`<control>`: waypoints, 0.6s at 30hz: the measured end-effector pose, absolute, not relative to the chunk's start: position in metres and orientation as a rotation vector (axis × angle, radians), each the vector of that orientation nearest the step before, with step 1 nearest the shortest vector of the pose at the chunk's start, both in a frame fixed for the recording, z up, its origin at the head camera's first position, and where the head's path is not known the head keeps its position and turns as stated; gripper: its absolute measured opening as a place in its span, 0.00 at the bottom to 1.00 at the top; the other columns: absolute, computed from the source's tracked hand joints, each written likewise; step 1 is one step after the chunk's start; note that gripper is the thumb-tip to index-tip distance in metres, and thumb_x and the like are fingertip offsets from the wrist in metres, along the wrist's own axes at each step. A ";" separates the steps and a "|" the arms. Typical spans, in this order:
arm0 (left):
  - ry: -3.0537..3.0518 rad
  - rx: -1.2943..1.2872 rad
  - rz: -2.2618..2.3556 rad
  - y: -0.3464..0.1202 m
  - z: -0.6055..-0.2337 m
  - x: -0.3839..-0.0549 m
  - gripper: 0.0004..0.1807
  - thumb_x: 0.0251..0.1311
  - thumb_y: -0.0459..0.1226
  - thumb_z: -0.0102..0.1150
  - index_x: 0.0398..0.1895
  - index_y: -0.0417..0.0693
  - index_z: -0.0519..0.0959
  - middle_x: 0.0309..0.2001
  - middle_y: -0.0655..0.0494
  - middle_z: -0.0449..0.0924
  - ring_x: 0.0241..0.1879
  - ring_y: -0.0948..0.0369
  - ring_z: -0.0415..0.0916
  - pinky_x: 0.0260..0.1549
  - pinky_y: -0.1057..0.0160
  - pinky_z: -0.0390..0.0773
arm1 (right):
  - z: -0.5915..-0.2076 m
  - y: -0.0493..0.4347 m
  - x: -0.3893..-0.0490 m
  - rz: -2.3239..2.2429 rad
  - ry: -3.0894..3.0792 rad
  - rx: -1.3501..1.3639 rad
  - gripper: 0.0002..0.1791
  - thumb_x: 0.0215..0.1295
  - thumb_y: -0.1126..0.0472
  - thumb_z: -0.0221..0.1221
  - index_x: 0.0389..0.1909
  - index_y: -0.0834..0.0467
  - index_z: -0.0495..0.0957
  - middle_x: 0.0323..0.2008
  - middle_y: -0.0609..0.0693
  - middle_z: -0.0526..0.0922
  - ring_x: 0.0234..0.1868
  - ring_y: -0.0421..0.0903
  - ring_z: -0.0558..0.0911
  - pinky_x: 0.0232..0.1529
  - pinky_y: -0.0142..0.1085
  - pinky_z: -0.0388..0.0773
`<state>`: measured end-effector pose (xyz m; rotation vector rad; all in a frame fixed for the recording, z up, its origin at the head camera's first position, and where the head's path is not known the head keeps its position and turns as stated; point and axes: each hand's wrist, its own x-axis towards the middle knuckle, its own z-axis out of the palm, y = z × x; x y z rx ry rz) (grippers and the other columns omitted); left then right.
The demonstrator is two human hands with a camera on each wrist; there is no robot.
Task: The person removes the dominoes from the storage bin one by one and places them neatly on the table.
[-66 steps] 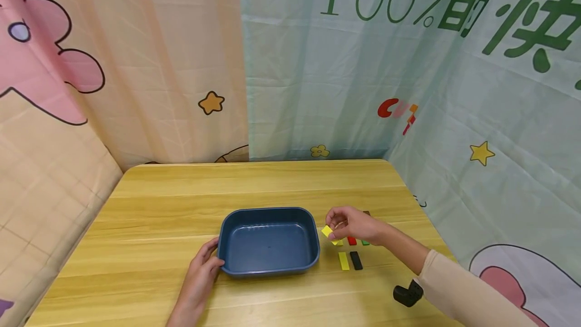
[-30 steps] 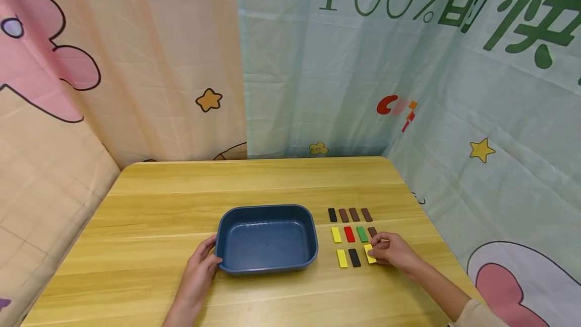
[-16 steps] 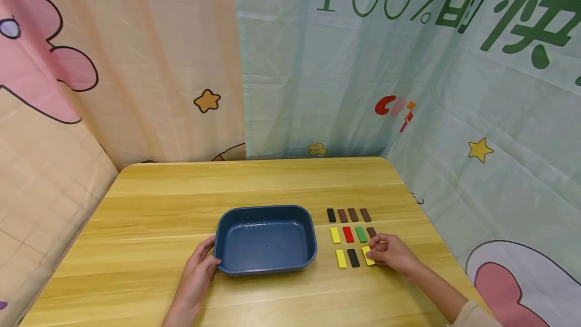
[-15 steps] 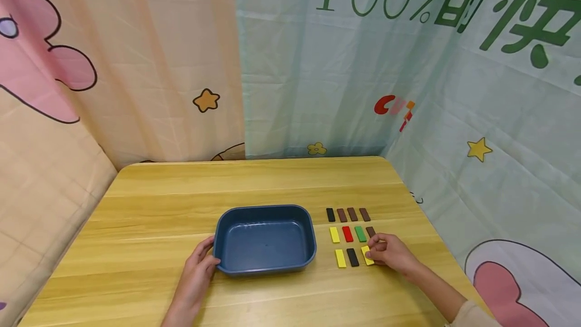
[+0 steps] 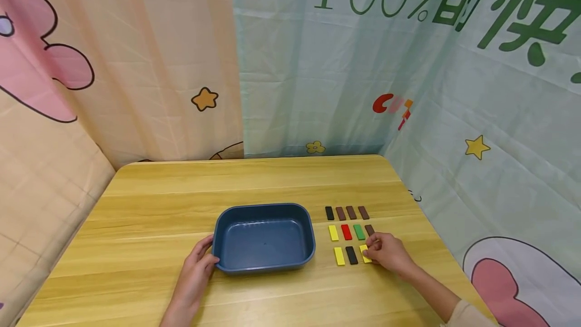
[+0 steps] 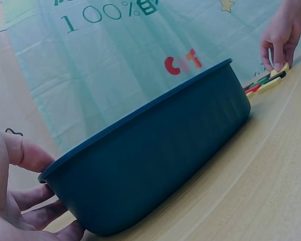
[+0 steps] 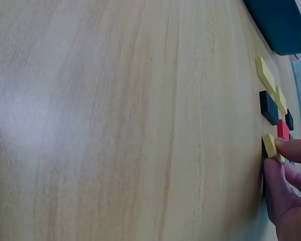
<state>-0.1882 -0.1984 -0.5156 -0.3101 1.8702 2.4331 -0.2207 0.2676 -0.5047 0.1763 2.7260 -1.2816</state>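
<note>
My left hand [image 5: 194, 272] grips the left end of a dark blue plastic basin [image 5: 264, 269], thumb at the rim and fingers against the outer wall. Nothing lies inside the basin. To its right, my right hand [image 5: 389, 253] pinches a small yellow block [image 5: 364, 253] between thumb and fingers, at the right end of the front row of blocks. In the right wrist view this yellow block [image 7: 270, 145] looks tilted, close over the table. Left of it in that row lie a black block [image 5: 351, 255] and another yellow block [image 5: 339, 256].
Behind is a row with a yellow block [image 5: 333, 232], red block [image 5: 346, 231], green block [image 5: 358, 231] and brown block [image 5: 369, 229]. The farthest row has a black block [image 5: 329, 213] and three brown ones. The wooden table [image 5: 150, 206] is bordered by printed curtains [image 5: 290, 74].
My right hand has carried the yellow block from beside the basin's right edge to the front row's right end, and it barely moves over the last second. My left hand stays on the basin.
</note>
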 end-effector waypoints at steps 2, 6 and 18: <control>1.868 -0.307 2.433 -0.198 -0.516 -0.189 0.33 0.67 0.23 0.46 0.76 0.32 0.57 0.76 0.40 0.55 0.57 0.65 0.73 0.54 0.71 0.72 | -0.504 0.266 -0.221 -1.222 2.779 0.166 0.09 0.60 0.70 0.71 0.37 0.65 0.79 0.25 0.50 0.80 0.25 0.46 0.80 0.29 0.38 0.81; 1.867 -0.302 2.442 -0.196 -0.515 -0.189 0.33 0.66 0.22 0.46 0.76 0.31 0.57 0.75 0.40 0.56 0.57 0.65 0.73 0.54 0.71 0.72 | -0.504 0.263 -0.222 -1.126 2.842 0.146 0.09 0.59 0.70 0.71 0.36 0.65 0.80 0.24 0.49 0.79 0.23 0.45 0.79 0.27 0.37 0.81; 2.080 -0.270 2.378 -0.204 -0.506 -0.186 0.38 0.75 0.30 0.46 0.83 0.40 0.42 0.80 0.40 0.47 0.77 0.44 0.47 0.70 0.56 0.59 | -0.490 0.261 -0.239 -0.911 3.047 -0.059 0.08 0.65 0.61 0.68 0.37 0.63 0.84 0.25 0.46 0.80 0.24 0.44 0.76 0.26 0.39 0.74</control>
